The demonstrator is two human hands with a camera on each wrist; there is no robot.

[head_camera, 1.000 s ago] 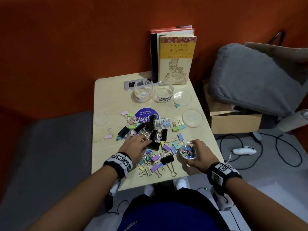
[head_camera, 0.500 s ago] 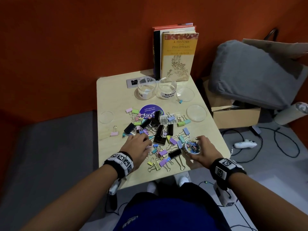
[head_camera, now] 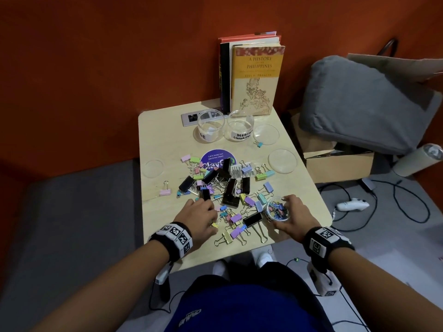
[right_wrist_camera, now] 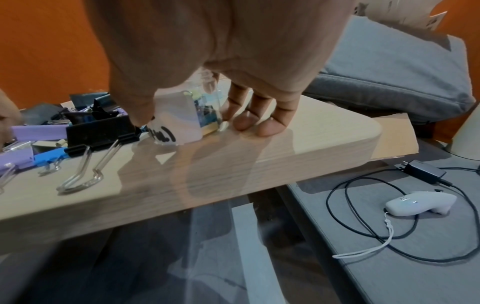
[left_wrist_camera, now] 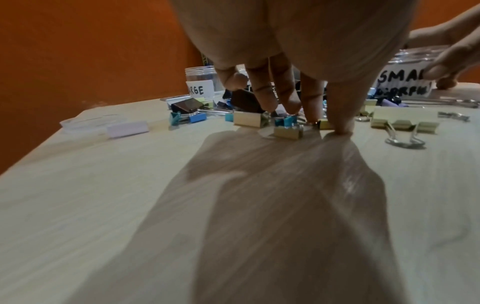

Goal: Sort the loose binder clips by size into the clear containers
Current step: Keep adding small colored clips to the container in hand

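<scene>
Loose binder clips [head_camera: 223, 185], black and pastel in mixed sizes, lie heaped mid-table. My left hand [left_wrist_camera: 326, 123] reaches down at the near edge of the heap. Its thumb and index finger pinch a small yellow clip [left_wrist_camera: 325, 124] against the tabletop. My right hand [head_camera: 280, 212] grips the clear container labelled small [right_wrist_camera: 182, 123], which stands near the table's front right corner and holds several small clips. Clear containers labelled large [head_camera: 211, 129] and medium [head_camera: 240, 127] stand at the back.
Three clear lids [head_camera: 266, 134] [head_camera: 282, 161] [head_camera: 153, 167] lie on the table [head_camera: 167, 140]. A pink clip [head_camera: 165, 191] sits apart at the left. Books [head_camera: 256, 77] stand at the back. Right of the table are a grey cushion [head_camera: 366, 101], a cardboard box [head_camera: 338, 164], cables and a white controller [head_camera: 351, 204].
My left hand has drawn back from the black clips toward the small clips at the front of the heap. The right hand keeps its grip on the small container.
</scene>
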